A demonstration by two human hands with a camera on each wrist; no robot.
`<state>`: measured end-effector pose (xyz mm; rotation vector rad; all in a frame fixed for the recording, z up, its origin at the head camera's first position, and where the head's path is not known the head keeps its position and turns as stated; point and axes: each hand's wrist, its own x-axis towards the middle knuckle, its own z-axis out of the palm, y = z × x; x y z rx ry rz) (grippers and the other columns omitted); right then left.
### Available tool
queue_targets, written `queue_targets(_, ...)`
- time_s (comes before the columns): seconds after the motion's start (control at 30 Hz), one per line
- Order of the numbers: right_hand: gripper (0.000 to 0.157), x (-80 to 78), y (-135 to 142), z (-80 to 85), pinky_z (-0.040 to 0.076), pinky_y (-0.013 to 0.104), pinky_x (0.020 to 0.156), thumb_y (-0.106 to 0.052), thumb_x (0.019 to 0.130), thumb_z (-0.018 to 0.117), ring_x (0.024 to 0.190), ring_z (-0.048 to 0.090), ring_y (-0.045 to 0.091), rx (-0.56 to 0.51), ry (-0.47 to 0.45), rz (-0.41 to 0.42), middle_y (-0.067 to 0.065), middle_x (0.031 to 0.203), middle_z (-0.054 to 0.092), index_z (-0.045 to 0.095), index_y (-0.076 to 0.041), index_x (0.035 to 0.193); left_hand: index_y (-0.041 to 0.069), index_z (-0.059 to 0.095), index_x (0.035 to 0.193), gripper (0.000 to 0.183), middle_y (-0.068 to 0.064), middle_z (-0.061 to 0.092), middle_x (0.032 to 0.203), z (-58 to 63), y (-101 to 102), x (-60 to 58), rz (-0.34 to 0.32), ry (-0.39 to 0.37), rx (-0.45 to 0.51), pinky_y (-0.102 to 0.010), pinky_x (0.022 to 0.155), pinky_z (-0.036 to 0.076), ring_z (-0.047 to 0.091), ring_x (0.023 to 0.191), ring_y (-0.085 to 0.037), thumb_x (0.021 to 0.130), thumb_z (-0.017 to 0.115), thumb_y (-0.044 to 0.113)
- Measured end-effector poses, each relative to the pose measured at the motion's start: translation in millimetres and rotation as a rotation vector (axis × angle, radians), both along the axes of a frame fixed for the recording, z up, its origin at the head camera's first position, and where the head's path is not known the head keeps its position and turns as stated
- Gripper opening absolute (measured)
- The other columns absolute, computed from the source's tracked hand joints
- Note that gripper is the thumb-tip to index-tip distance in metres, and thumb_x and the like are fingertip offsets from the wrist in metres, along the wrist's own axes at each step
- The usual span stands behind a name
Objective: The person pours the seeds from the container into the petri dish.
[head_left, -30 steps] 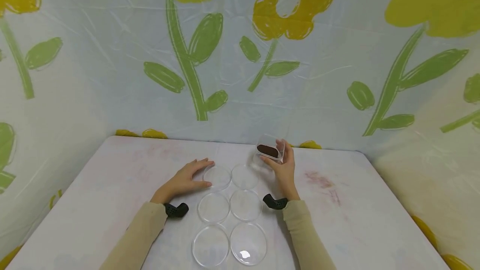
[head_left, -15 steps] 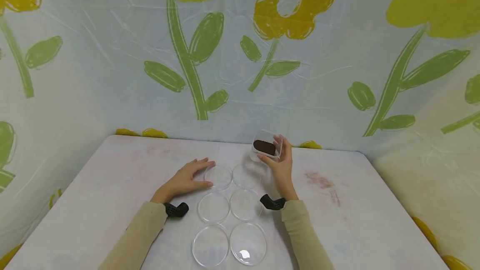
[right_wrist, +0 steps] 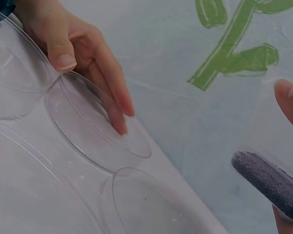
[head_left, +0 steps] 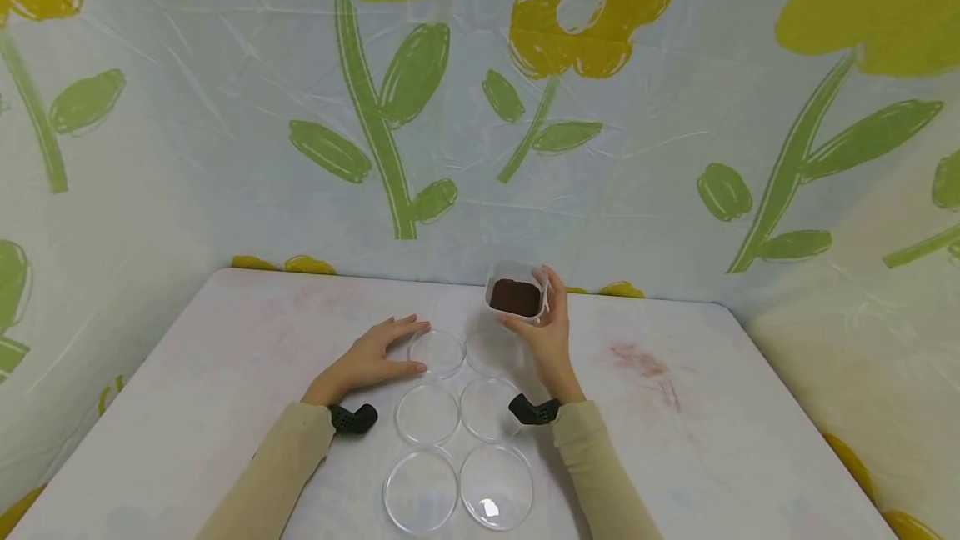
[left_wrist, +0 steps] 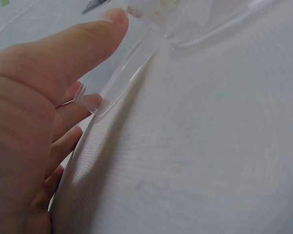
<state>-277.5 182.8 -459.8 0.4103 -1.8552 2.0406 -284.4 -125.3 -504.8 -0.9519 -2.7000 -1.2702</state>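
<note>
My left hand (head_left: 367,359) spans the far-left petri dish (head_left: 437,355), thumb at its near side and fingertips at its far edge. In the right wrist view that hand's fingers (right_wrist: 118,92) reach round the rim of the clear dish (right_wrist: 83,129). A clear plastic tub (head_left: 517,269) is gripped in my right hand (head_left: 553,348), thumb at the near side and fingers behind. Dark brown powder (head_left: 515,297) covers its bottom. The tub is tilted a little and held up just behind the far-right petri dish (head_left: 489,354), its shadow falling on that dish.
Several more clear petri dishes stand in two columns toward me, among them the middle-left dish (head_left: 427,415) and the near-right dish (head_left: 497,487). They rest on a pale cloth-covered table (head_left: 247,340). A flower-printed curtain (head_left: 637,215) hangs behind the table's far edge.
My right hand has moved left with the tub, bringing it behind the far-right dish, and the tub's opening now faces me more. My left hand has stayed at the far-left dish.
</note>
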Motion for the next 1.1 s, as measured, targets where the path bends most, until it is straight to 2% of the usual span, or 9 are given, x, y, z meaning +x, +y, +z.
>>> queue_targets(0.1,0.100,-0.3,-3,-1.3,0.049,0.029,0.094,0.013,0.075,0.079,0.143,0.029,0.031,0.000,0.006,0.015,0.002,0.158,0.030,0.029,-0.021,0.154,0.018,0.055,0.143,0.071,-0.016,0.042,0.152,-0.7,0,-0.7,0.000,0.005,-0.007,-0.055,0.117,0.015,0.028,0.144,-0.038,0.083,0.077,0.049)
queue_targets(0.3,0.102,1.9,-9,1.8,0.049,0.030,0.094,0.013,0.072,0.081,0.143,0.028,0.024,0.027,-0.014,0.009,-0.001,0.159,0.029,0.032,-0.025,0.153,0.018,0.055,0.143,0.070,-0.017,0.043,0.151,-0.8,0,-1.0,-0.008,0.015,-0.001,-0.054,0.117,0.015,0.030,0.144,-0.037,0.083,0.076,0.049)
queue_targets(0.53,0.101,13.6,-18,18.7,0.038,0.047,0.106,0.011,0.072,0.082,0.147,0.018,0.026,0.072,-0.023,0.033,0.007,0.160,0.025,0.029,-0.016,0.154,0.016,0.056,0.142,0.070,-0.016,0.044,0.150,-1.4,-1,-2.6,-0.017,0.034,0.006,-0.052,0.118,0.014,0.034,0.143,-0.034,0.083,0.078,0.046)
queue_targets(0.63,0.101,16.7,-21,22.9,0.035,0.051,0.108,0.011,0.072,0.082,0.147,0.017,0.023,0.081,-0.032,0.040,0.005,0.159,0.026,0.029,-0.015,0.154,0.015,0.056,0.142,0.070,-0.016,0.045,0.150,-1.6,-1,-3.0,-0.019,0.035,0.008,-0.051,0.118,0.014,0.034,0.142,-0.033,0.083,0.079,0.045)
queue_targets(0.7,0.101,18.3,-22,24.5,0.034,0.050,0.109,0.011,0.072,0.082,0.147,0.018,0.022,0.091,-0.041,0.038,0.002,0.159,0.025,0.029,-0.015,0.154,0.015,0.056,0.142,0.070,-0.017,0.045,0.150,-1.1,-1,-2.7,-0.018,0.029,0.008,-0.053,0.118,0.015,0.034,0.143,-0.035,0.083,0.078,0.045)
queue_targets(0.8,0.101,18.6,-23,23.9,0.044,0.046,0.101,0.010,0.072,0.083,0.140,0.031,0.030,0.107,-0.050,0.040,0.000,0.157,0.023,0.030,-0.016,0.154,0.016,0.055,0.142,0.070,-0.017,0.043,0.151,0.0,0,-2.3,-0.010,0.015,0.001,-0.054,0.117,0.015,0.031,0.143,-0.037,0.083,0.078,0.047)
queue_targets(0.9,0.101,17.2,-23,20.9,0.051,0.036,0.090,0.009,0.072,0.083,0.129,0.041,0.038,0.130,-0.041,0.046,0.001,0.158,0.019,0.030,-0.018,0.154,0.016,0.056,0.142,0.070,-0.017,0.043,0.151,1.5,1,-1.6,-0.006,0.008,-0.004,-0.054,0.117,0.015,0.030,0.144,-0.038,0.083,0.078,0.045)
queue_targets(0.97,0.103,12.4,-23,13.8,0.055,0.031,0.081,0.010,0.071,0.084,0.118,0.048,0.039,0.130,-0.029,0.053,-0.001,0.158,0.019,0.031,-0.021,0.154,0.015,0.056,0.142,0.070,-0.018,0.043,0.151,1.9,1,-1.4,-0.007,0.010,-0.004,-0.054,0.118,0.015,0.031,0.143,-0.037,0.083,0.078,0.045)
queue_targets(1.1,0.106,4.6,-24,2.7,0.057,0.027,0.073,0.015,0.068,0.083,0.102,0.052,0.037,0.122,-0.009,0.060,-0.003,0.155,0.026,0.032,-0.024,0.153,0.014,0.055,0.142,0.071,-0.018,0.043,0.151,2.7,1,-0.8,-0.008,0.009,-0.004,-0.055,0.117,0.015,0.030,0.143,-0.040,0.083,0.078,0.045)
